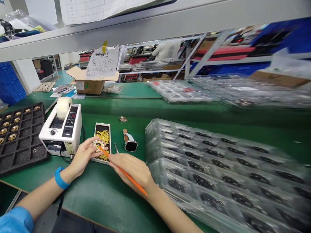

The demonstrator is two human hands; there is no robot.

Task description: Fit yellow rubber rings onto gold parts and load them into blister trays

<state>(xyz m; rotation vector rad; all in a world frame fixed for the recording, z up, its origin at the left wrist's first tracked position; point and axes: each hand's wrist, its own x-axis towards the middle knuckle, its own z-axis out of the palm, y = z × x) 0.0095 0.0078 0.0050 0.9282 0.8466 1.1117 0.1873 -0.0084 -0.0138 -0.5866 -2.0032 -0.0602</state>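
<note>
My left hand [82, 155] is closed on a gold-rimmed round watch part [99, 144], pinched by its edge over a small white box [109, 129]. Inside that box lie many yellow rings [104, 134]. My right hand [133, 170] grips a thin orange stick [136, 184], whose tip meets the face of the round part. Whether the tip presses on it or hovers just above, I cannot tell. Beside the box are tweezers [116, 148], partly hidden by my right hand, and a smartwatch [131, 146] with a light strap.
Left stands a white tape dispenser [75, 123], with a black foam tray [24, 142] of gold rings beyond it. Stacked clear plastic trays [194, 155] holding dark parts fill the right. A small metallic piece [123, 119] and an open cardboard box [89, 86] lie behind.
</note>
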